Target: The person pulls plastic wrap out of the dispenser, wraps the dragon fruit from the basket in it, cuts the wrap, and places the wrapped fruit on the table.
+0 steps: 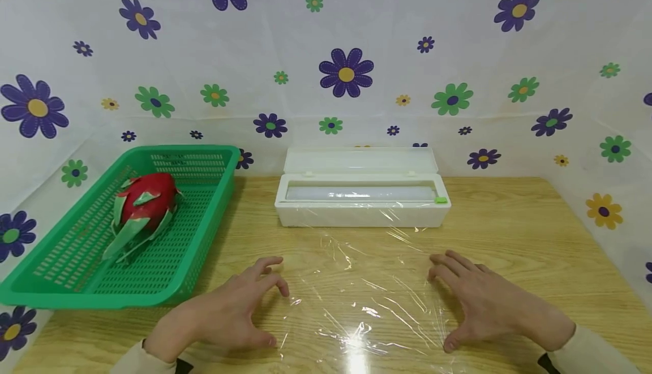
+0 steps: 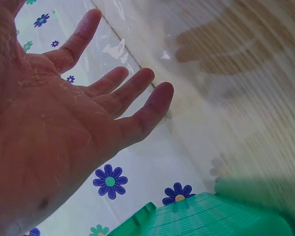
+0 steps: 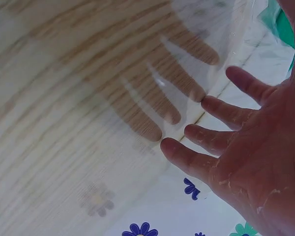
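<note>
Your left hand (image 1: 230, 307) and right hand (image 1: 476, 300) are spread wide, gripping nothing, in front of the white box (image 1: 289, 216).
Looks like the laying-out step: plastic wrap (image 1: 356, 283) runs from the box toward you, creased, so smoothing seems called for. Box's open, roll (image 1: 359, 193) inside; green basket (image 1: 210, 224) left of it holds a dragon fruit (image 1: 153, 196).

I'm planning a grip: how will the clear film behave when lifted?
The clear film is probably floppy, given its creases, and likely light: the table shows through. It may tug the roll, since it apparently leads there.
</note>
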`<action>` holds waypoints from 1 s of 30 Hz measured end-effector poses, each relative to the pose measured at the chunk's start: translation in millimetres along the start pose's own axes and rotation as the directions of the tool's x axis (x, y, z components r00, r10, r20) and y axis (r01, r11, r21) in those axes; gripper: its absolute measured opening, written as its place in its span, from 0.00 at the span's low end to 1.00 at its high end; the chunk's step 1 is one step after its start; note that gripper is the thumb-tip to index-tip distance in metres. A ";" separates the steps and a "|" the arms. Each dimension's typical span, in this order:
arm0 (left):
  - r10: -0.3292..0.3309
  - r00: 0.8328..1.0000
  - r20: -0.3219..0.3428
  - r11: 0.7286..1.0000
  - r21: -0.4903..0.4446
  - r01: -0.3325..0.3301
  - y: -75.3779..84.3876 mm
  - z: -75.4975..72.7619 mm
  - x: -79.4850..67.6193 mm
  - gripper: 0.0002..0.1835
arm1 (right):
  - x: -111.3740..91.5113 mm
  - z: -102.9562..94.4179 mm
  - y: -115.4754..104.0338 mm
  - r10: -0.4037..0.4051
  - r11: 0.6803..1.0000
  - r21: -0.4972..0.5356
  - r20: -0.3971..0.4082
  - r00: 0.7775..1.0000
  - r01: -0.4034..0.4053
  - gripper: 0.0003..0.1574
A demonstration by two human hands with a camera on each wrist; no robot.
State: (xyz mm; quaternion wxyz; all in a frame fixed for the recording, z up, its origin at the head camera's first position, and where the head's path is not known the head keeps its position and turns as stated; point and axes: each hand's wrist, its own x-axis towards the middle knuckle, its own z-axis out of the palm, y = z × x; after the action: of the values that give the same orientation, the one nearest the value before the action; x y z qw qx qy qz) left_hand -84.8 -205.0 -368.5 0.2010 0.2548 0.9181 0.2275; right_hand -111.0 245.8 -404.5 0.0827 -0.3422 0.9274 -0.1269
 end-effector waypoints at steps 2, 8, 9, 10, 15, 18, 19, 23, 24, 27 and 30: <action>0.003 1.000 0.000 1.000 0.002 -0.003 1.1 -0.9 -0.7 0.29 | -0.3 -0.1 0.9 0.003 1.000 0.005 0.008 1.000 -0.003 0.72; 0.014 1.000 -0.005 0.999 0.031 -0.014 1.4 -0.1 -1.4 0.29 | -1.4 0.6 2.1 0.003 1.000 0.013 0.027 1.000 -0.003 0.79; 0.018 1.000 -0.003 0.999 0.037 -0.018 1.3 0.5 -0.9 0.29 | -1.6 0.5 2.1 -0.001 1.000 0.010 0.028 1.000 0.000 0.78; 0.022 1.000 -0.003 0.999 0.044 -0.021 1.1 1.7 -0.3 0.28 | -1.7 0.3 1.9 -0.005 1.000 0.008 0.030 1.000 0.005 0.78; 0.052 0.998 -0.024 0.992 0.119 -0.049 0.4 8.7 4.8 0.23 | -2.0 -0.2 2.5 -0.016 1.000 0.024 0.034 0.999 0.015 0.76; 0.035 0.999 -0.027 0.987 0.159 -0.030 -0.8 11.3 7.4 0.20 | -2.4 0.2 3.8 -0.012 0.999 0.039 0.042 0.999 0.011 0.78; 0.022 0.999 -0.023 0.986 0.163 -0.018 -1.3 11.7 7.8 0.20 | -3.0 0.1 4.4 -0.011 0.999 0.036 0.044 0.999 0.009 0.79; -0.023 0.999 -0.022 0.984 0.175 0.027 -2.8 12.2 8.3 0.20 | -5.4 -0.4 6.9 -0.033 0.999 0.018 0.046 0.998 0.032 0.79; -0.028 0.999 -0.025 0.983 0.181 0.032 -2.8 11.7 7.8 0.20 | -6.1 -0.5 7.5 -0.038 0.999 0.012 0.046 0.998 0.038 0.79; -0.048 0.999 -0.023 0.983 0.177 0.052 -2.1 7.3 6.3 0.16 | -7.0 -0.1 8.6 -0.047 0.999 0.010 0.046 0.998 0.046 0.78; -0.058 0.998 -0.020 0.986 0.155 0.060 1.1 -5.3 3.6 0.12 | -7.0 0.9 9.2 -0.053 0.999 0.013 0.043 0.998 0.053 0.77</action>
State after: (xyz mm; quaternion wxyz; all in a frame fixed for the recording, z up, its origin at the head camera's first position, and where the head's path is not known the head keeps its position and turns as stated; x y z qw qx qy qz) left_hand -89.8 -203.8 -364.5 0.1803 0.2406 0.9417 0.1511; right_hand -111.1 256.9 -407.5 0.1017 -0.3688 0.9151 -0.1273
